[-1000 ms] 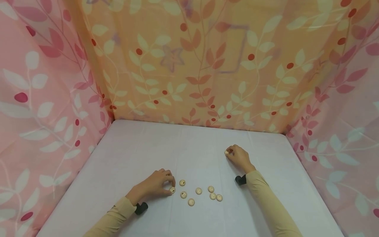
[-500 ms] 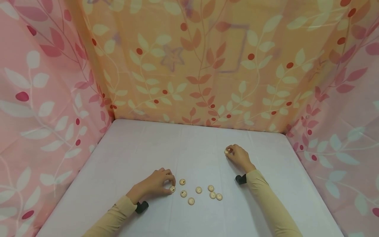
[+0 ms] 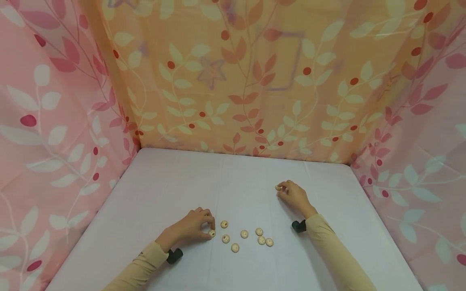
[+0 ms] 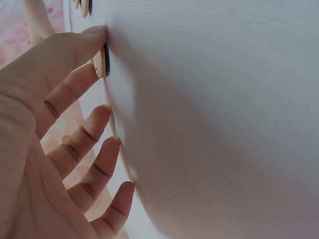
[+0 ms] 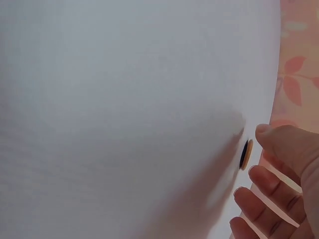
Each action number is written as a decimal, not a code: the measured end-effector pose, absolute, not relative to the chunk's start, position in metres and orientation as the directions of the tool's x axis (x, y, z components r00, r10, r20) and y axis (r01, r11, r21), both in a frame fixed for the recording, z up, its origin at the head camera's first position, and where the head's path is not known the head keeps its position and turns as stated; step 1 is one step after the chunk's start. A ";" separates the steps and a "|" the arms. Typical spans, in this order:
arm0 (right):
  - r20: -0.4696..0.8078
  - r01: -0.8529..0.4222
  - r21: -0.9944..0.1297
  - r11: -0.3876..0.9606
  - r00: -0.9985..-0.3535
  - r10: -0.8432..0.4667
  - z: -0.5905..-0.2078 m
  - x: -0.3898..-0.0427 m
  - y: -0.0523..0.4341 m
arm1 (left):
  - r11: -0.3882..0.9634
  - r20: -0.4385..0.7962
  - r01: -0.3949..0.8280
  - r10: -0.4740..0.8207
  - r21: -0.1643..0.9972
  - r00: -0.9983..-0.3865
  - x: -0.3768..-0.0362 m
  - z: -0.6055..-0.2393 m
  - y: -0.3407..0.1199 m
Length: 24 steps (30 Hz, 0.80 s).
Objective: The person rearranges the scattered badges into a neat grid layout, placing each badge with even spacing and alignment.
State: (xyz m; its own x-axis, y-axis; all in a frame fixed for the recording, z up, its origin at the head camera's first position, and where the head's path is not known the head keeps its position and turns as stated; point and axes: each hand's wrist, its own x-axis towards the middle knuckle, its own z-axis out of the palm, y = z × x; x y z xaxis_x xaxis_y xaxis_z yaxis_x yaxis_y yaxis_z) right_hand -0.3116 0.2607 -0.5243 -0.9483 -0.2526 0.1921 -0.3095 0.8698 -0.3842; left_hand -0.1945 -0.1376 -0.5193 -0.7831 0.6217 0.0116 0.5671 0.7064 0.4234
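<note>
The counter (image 3: 182, 178) has a pale top with faint straight creases and rounded far corners. Seven small round discs (image 3: 244, 234) lie loosely scattered on it, the three rightmost bunched close together. An eighth disc (image 3: 212, 233) rests just left of them; a ninth disc (image 3: 278, 188) sits well apart, farther back.

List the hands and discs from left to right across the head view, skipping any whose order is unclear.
Left hand, pinched disc, nearest disc, lone middle disc, rightmost disc of the cluster of three, farthest disc, right hand.
</note>
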 end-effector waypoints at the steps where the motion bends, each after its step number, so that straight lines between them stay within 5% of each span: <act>1: 0.193 -0.313 -0.382 0.870 -0.947 -0.256 -0.523 -0.309 0.260 | 0.706 0.013 0.568 0.622 0.423 -0.783 -0.194 -0.519 -0.138; 24: 0.192 -0.470 -0.372 0.800 -0.882 -0.429 -0.513 -0.243 0.231 | 0.702 -0.007 0.560 0.626 0.440 -0.780 -0.194 -0.520 -0.137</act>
